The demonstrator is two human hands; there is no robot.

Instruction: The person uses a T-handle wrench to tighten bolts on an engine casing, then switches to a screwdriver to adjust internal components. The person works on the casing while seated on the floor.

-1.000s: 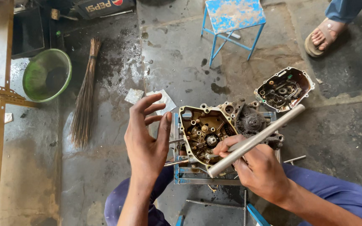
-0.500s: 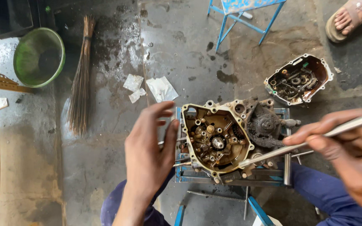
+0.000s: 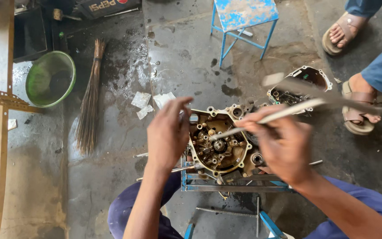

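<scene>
Blue steel stand: seen nearest the camera, between the person's knees; the engine case is carried on its top rail.
Left hand: held open over the left edge of the case, fingers slightly curled and spread; nothing is gripped, and contact with the case cannot be told.
Right hand: closed around the lower part of a long metal rod, raised above the right side of the case; the outline is blurred.
Metal rod: pale and slender, slanted up to the right from the hand; its lower tip is placed over the middle of the open case, and the far end is smeared by motion.
Engine case: an opened, greasy casting with gears and shafts exposed, resting on the stand between the two hands.
Case cover: the removed half, laid on the concrete floor beyond the rod.
Paper scraps: scattered on the wet floor, above the left hand.
Broom: a bundle of twigs, laid on the floor at left.
Green basin: set farther left, near the broom.
Blue stool: placed at the far edge.
Sandalled feet: another person's, seen at upper right.
</scene>
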